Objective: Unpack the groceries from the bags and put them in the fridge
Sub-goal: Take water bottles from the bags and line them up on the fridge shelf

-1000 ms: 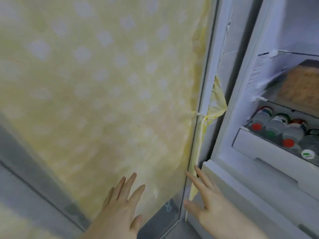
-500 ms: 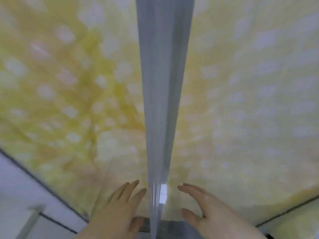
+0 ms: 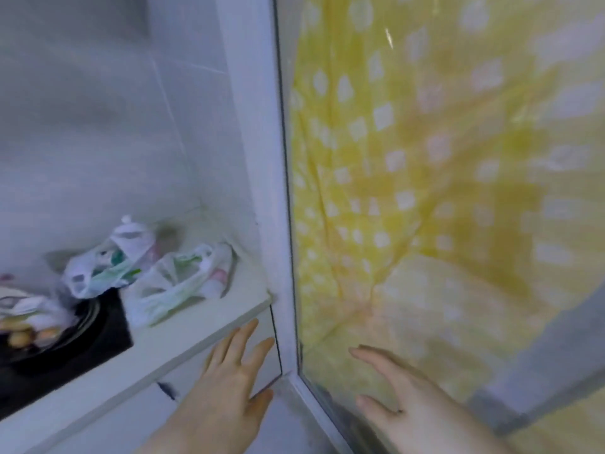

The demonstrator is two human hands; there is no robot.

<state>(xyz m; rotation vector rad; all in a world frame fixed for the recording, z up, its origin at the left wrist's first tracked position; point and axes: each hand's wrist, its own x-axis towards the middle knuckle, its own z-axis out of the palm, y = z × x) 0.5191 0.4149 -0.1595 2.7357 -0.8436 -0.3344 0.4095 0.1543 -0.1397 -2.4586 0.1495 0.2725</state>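
Observation:
Two white plastic grocery bags lie on the white counter (image 3: 196,332) at the left: one (image 3: 108,267) partly over the black hob, the other (image 3: 183,283) nearer the fridge. The fridge's side, draped in a yellow cover with white spots (image 3: 425,191), fills the right; its doors are out of view. My left hand (image 3: 229,381) hovers open in front of the counter's edge, holding nothing. My right hand (image 3: 406,404) is open with spread fingers, low in front of the yellow cover, also empty.
A black hob (image 3: 65,348) is set into the counter; a dark pan with yellowish food (image 3: 29,332) sits on it at the far left. White tiled wall (image 3: 114,126) rises behind. A white upright strip (image 3: 262,191) separates counter and fridge.
The view has swung left, from the open fridge compartment, past the closed fridge doors, to the counter with the bags. Both hands stay open and empty, low in the picture.

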